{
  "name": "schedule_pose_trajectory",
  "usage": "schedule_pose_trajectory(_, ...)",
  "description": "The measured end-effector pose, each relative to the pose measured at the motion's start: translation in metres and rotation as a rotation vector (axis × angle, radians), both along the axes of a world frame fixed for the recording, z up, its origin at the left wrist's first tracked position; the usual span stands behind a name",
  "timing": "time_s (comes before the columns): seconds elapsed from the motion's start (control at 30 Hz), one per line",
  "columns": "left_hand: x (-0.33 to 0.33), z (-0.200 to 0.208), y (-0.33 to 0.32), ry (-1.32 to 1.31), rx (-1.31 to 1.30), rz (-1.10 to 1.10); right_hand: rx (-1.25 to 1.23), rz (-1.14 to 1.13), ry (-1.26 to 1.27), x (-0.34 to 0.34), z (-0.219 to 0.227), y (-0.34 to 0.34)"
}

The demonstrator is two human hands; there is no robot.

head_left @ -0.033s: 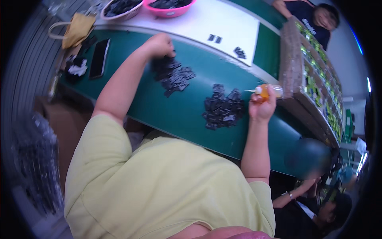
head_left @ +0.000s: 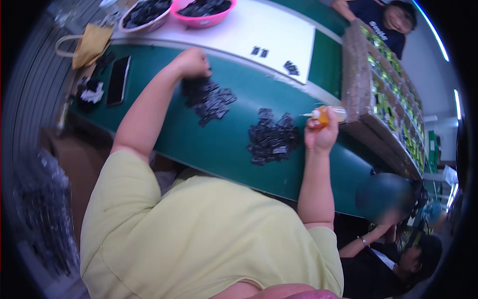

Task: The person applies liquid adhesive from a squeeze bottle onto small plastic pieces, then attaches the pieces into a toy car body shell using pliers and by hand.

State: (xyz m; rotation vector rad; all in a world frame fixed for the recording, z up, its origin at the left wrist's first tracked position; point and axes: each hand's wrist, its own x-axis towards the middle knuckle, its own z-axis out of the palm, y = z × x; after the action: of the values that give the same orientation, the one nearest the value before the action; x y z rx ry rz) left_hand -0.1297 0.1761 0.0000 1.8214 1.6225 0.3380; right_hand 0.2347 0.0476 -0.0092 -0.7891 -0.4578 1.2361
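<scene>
My left hand (head_left: 193, 63) is closed at the far edge of a loose pile of small flat black pieces (head_left: 215, 103). Its fingertips point down at the pile, and whatever they hold, if anything, is hidden. A second pile of the same black pieces (head_left: 273, 139) lies on the green table (head_left: 199, 154), to the right. Beside that pile, my right hand (head_left: 321, 137) grips a squeeze bottle (head_left: 329, 116) of orange liquid. The bottle lies sideways in my fingers, its thin white nozzle pointing left over the table.
A white board (head_left: 234, 37) beyond the piles bears a few black pieces (head_left: 292, 68). Pink bowl (head_left: 204, 21) and pale basket (head_left: 130, 25) hold more. A phone (head_left: 118, 82) and yellow bag (head_left: 93, 45) lie left. A cardboard box (head_left: 357, 74) stands right; people are nearby.
The whole scene has shifted slightly left and down in the picture. Both hands keep about the same places beside the piles, and the bottle stays in my right hand.
</scene>
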Motion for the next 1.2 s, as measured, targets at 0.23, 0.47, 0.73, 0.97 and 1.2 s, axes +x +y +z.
schedule_pose_trajectory(0.23, 0.004, 0.009, -0.013, -0.327, -0.026, 0.177, -0.017, -0.035, 0.053, -0.001, 0.003, -0.007)
schedule_pose_trajectory(0.47, 0.045, 0.048, -0.066, -0.953, -0.070, 0.165, -0.044, -0.028, 0.069, -0.002, 0.006, -0.014)
schedule_pose_trajectory(0.73, 0.120, 0.027, -0.107, -1.285, -0.448, 0.032, -0.030, -0.019, 0.054, -0.002, 0.010, -0.008)
schedule_pose_trajectory(0.97, 0.140, 0.008, -0.118, -1.132, -0.406, -0.038, 0.037, -0.010, -0.011, -0.006, 0.016, -0.019)
schedule_pose_trajectory(1.2, 0.135, 0.009, -0.122, -1.103, -0.584, 0.016, 0.228, -0.043, -0.216, -0.027, 0.018, -0.031)
